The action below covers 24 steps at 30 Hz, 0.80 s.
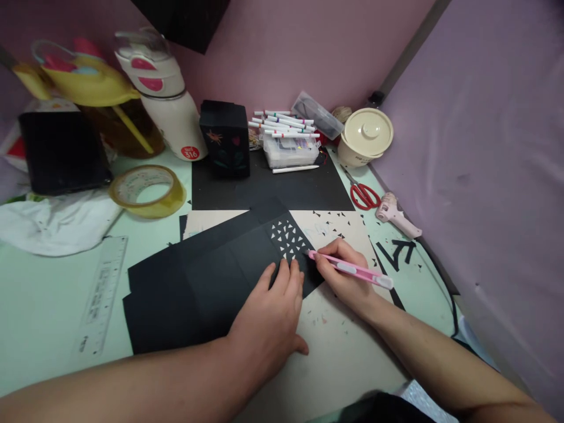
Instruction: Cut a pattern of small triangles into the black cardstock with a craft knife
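A folded black paper sheet [198, 282] lies on the table, with a patch of small triangular cut-outs [288, 238] near its far right corner. My left hand [271, 320] rests flat on the sheet, fingers stretched out just below the cut-outs. My right hand [343, 276] is closed around a pink craft knife [352, 270], whose tip touches the sheet's edge beside the cut-outs. A beige board [335, 341] lies under the paper, sprinkled with tiny black triangles.
A clear ruler [100, 296] and a tape roll [147, 191] lie at left. Behind stand a black box [224, 138], markers [284, 123] on a plastic case, a cream lidded pot [365, 138], red scissors [363, 194] and a pink glue gun [396, 214]. Bottles crowd the back left.
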Each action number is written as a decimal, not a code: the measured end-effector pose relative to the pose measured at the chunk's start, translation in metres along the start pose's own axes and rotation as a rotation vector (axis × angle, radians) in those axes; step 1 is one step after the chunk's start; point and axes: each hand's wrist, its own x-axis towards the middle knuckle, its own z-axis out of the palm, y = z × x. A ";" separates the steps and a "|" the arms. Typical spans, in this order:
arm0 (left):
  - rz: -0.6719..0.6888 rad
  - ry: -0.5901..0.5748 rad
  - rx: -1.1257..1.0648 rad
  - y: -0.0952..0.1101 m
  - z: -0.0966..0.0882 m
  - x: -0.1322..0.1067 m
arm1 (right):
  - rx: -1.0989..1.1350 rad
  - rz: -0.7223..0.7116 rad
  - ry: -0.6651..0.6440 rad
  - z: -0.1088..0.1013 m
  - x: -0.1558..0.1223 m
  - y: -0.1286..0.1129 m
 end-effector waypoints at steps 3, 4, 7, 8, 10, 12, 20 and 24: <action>0.000 0.009 -0.009 0.001 0.003 0.001 | -0.022 -0.036 0.029 0.006 -0.001 0.007; 0.000 0.013 -0.007 0.002 0.003 0.001 | -0.030 -0.050 0.033 0.006 -0.001 0.008; -0.005 0.050 0.017 0.003 0.007 0.003 | -0.049 -0.115 0.054 0.004 -0.003 0.006; -0.006 0.070 0.026 0.004 0.008 0.003 | -0.053 -0.140 0.066 0.004 -0.004 0.005; -0.006 0.113 0.037 0.005 0.011 0.003 | -0.063 -0.177 0.087 0.003 -0.005 0.005; -0.004 0.145 0.037 0.006 0.012 0.004 | -0.075 -0.171 0.080 0.004 -0.006 0.005; 0.008 0.171 0.029 0.005 0.015 0.005 | -0.082 -0.105 0.051 0.005 -0.001 0.006; 0.004 0.180 0.031 0.005 0.016 0.005 | -0.085 -0.094 0.046 0.005 -0.002 0.005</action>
